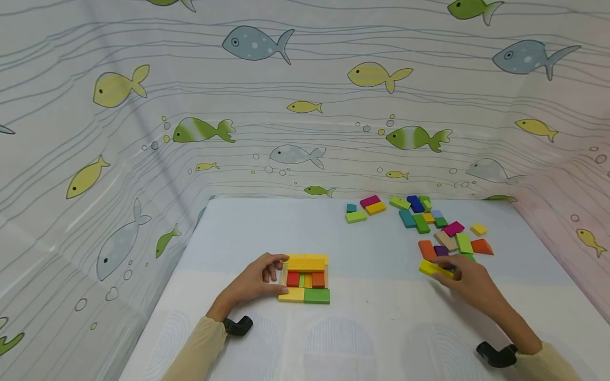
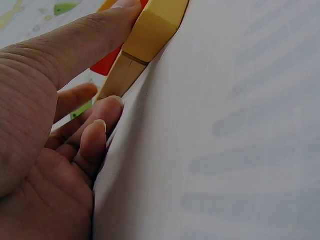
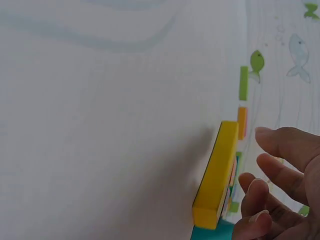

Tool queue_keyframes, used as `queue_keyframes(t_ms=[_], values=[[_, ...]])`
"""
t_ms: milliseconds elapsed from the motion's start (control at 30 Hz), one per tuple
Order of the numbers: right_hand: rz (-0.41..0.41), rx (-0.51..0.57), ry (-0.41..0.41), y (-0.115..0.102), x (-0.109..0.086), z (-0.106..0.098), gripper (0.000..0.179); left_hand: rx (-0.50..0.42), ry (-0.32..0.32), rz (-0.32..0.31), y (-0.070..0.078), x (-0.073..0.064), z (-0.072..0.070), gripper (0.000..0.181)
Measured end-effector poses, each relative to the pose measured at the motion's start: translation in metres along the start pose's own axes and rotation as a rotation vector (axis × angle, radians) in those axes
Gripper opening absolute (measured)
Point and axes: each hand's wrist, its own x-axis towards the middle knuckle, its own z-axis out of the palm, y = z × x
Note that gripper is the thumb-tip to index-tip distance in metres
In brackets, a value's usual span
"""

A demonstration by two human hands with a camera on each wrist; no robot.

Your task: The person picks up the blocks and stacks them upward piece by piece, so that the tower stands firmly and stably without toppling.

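Note:
At the table's middle, a small block structure (image 1: 316,295) has yellow and green blocks in front, red pieces inside, light wooden sides and a raised yellow block behind. My left hand (image 1: 254,280) holds it at its left side, thumb at the front yellow block (image 2: 155,25) and index finger at the back corner. The other fingers curl beside the wooden piece (image 2: 124,75). On the right, my right hand (image 1: 472,280) reaches over a long yellow block (image 1: 431,268). In the right wrist view its fingers are spread and apart from that block, with a teal block (image 3: 212,233) close by.
Loose coloured blocks lie beyond the right hand, among them an orange block (image 1: 425,250), a purple block (image 1: 441,251) and a red-orange piece (image 1: 483,246). Farther back lie a lime block (image 1: 356,217) and an orange-yellow block (image 1: 376,208). A fish-patterned sheet (image 1: 267,90) surrounds the table.

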Motion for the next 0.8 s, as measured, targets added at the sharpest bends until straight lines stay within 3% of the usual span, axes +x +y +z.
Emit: queue_keyframes(t_ms=[367, 600, 800], values=[[0.139, -0.093, -0.109, 0.024, -0.014, -0.008, 0.056, -0.019, 0.013, 0.019, -0.003, -0.003, 0.000, 0.075], [0.135, -0.113, -0.117, 0.026, -0.014, -0.006, 0.057, -0.015, 0.008, 0.019, -0.002, -0.002, 0.001, 0.076], [0.062, -0.094, -0.080, 0.017, -0.010, -0.003, 0.053, -0.026, 0.006, 0.018, -0.001, -0.002, 0.000, 0.076]])
